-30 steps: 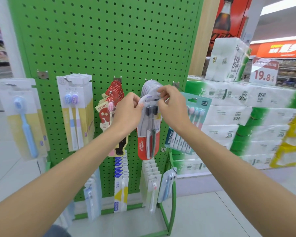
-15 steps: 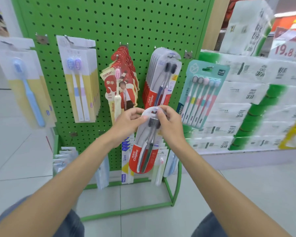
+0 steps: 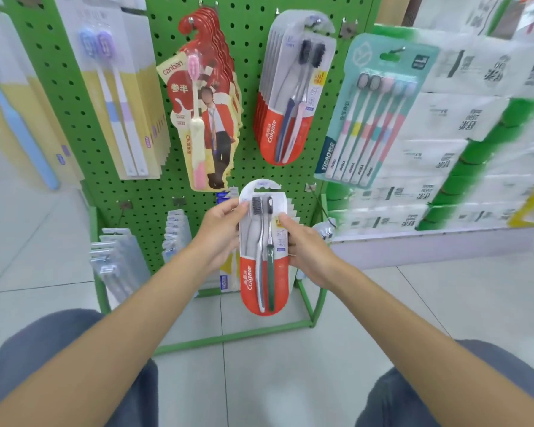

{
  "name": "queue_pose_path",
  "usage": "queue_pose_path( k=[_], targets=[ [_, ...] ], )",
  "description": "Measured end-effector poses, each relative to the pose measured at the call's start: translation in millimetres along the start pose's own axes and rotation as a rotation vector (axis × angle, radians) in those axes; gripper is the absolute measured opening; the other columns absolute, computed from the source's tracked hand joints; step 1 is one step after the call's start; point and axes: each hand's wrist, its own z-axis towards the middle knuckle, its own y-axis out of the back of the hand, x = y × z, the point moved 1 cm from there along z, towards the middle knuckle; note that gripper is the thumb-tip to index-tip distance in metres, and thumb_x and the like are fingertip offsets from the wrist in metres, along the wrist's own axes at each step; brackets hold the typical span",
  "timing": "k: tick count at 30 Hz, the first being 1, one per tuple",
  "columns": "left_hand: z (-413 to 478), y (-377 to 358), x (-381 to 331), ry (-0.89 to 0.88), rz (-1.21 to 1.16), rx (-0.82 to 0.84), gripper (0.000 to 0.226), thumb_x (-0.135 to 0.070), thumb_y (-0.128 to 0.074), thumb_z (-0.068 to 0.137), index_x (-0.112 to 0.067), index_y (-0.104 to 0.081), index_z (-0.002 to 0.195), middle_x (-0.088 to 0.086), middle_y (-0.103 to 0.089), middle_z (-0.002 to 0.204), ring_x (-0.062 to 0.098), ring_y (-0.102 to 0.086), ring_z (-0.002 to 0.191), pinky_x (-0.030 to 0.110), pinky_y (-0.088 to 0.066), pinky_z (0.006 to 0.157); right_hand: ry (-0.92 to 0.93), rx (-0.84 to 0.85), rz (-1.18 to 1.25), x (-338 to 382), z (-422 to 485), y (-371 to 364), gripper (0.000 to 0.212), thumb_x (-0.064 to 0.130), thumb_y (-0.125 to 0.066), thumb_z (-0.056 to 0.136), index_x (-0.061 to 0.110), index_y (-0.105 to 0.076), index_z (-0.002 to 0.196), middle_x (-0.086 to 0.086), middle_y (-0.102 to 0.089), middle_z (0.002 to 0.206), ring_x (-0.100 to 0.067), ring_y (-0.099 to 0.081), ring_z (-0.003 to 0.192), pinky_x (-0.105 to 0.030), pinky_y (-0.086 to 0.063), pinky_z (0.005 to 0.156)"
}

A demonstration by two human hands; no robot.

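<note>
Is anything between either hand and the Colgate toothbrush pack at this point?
Nothing visible. The left hand and the right hand grip the Colgate pack directly by its side edges, in front of the green pegboard.

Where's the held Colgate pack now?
Head view, centre: Colgate pack gripped between left hand and right hand, below the hanging Colgate stack on the green pegboard.

A green pegboard stand [image 3: 130,180] rises just behind the fingers [image 3: 227,211], its green base frame [image 3: 228,337] resting on pale grey floor tiles [image 3: 290,380] below them. To the right of the fingers, white-and-green paper packs [image 3: 444,155] are stacked on a low white ledge [image 3: 429,246].
</note>
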Motion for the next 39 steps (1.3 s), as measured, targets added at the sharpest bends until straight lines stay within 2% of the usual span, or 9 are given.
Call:
queue_pose_path(
  k=[3,11,15,19,23,26,29,32,39],
  targets=[
    [0,4,3,0.059,-0.101,-0.036,0.022,-0.016,-0.051,0.102,-0.006,-0.064,0.115,0.010,-0.072,0.105,0.018,-0.071,0.083,0.033,-0.060,0.066,-0.110,0.125,-0.141,-29,-15,-1,0.044,0.048,-0.052,0.097,0.011,-0.068,0.116,-0.016,-0.072,0.110,-0.030,-0.069,0.101,-0.044,-0.051,0.100],
    [-4,8,7,0.096,-0.129,-0.032,0.018,-0.015,-0.048,0.103,-0.009,-0.065,0.101,0.006,-0.074,0.093,0.015,-0.071,0.079,0.032,-0.059,0.063,-0.066,0.224,-0.216,-69,-40,8,0.020,0.009,-0.074,0.085,0.016,-0.072,0.104,0.003,-0.075,0.092,-0.011,-0.071,0.085,-0.025,-0.056,0.078],
    [-6,5,14,0.095,0.040,-0.003,0.023,-0.022,-0.043,0.105,-0.013,-0.065,0.109,0.006,-0.071,0.111,0.009,-0.070,0.084,0.030,-0.059,0.073,0.025,0.127,-0.407,-68,-42,7,0.035,0.006,-0.078,0.077,0.019,-0.065,0.107,0.006,-0.072,0.089,-0.003,-0.067,0.076,-0.017,-0.053,0.071],
    [-12,1,10,0.091,0.116,0.091,0.043,-0.052,-0.034,0.102,-0.028,-0.056,0.130,-0.007,-0.066,0.118,0.004,-0.061,0.108,0.041,-0.051,0.098,0.148,-0.009,-0.587,-67,-43,4,0.033,0.017,-0.074,0.078,0.032,-0.058,0.103,0.008,-0.066,0.078,-0.006,-0.060,0.063,-0.018,-0.049,0.058],
    [-19,-4,9,0.098,0.265,0.197,0.067,-0.067,-0.054,0.079,-0.029,-0.046,0.134,-0.010,-0.054,0.126,0.009,-0.053,0.117,0.047,-0.054,0.095,0.234,0.048,-0.735,-67,-42,4,0.056,0.008,-0.053,0.083,0.032,-0.042,0.132,0.009,-0.043,0.064,-0.010,-0.041,0.054,-0.022,-0.038,0.053],
    [-19,-5,13,0.112,0.191,0.175,0.038,-0.044,-0.064,0.089,-0.024,-0.050,0.118,-0.008,-0.056,0.119,0.010,-0.058,0.107,0.040,-0.060,0.081,0.220,0.124,-0.739,-67,-44,2,0.079,0.004,-0.047,0.084,0.045,-0.021,0.146,0.004,-0.044,0.068,-0.014,-0.041,0.059,-0.024,-0.039,0.056],
    [-13,-3,16,0.119,0.123,0.138,0.024,-0.033,-0.062,0.093,-0.018,-0.051,0.109,0.001,-0.056,0.117,0.019,-0.062,0.103,0.036,-0.059,0.069,0.150,0.168,-0.646,-72,-44,2,0.091,0.015,-0.059,0.085,0.056,-0.007,0.148,0.005,-0.059,0.105,-0.017,-0.059,0.091,-0.033,-0.052,0.082],
    [-8,0,16,0.110,0.116,0.132,0.022,-0.029,-0.052,0.094,-0.011,-0.052,0.106,0.010,-0.052,0.106,0.023,-0.060,0.095,0.037,-0.059,0.068,0.018,0.209,-0.428,-70,-43,2,0.099,0.034,-0.080,0.077,0.049,-0.015,0.150,0.012,-0.052,0.124,-0.011,-0.056,0.114,-0.028,-0.051,0.095],
    [-12,-2,14,0.079,0.145,0.120,0.036,-0.024,-0.031,0.104,-0.012,-0.049,0.133,0.016,-0.061,0.123,0.028,-0.062,0.113,0.039,-0.059,0.078,-0.008,0.121,-0.318,-66,-40,5,0.090,0.032,-0.089,0.069,0.037,-0.037,0.142,0.001,-0.054,0.120,-0.012,-0.061,0.105,-0.038,-0.056,0.092]
  ],
)
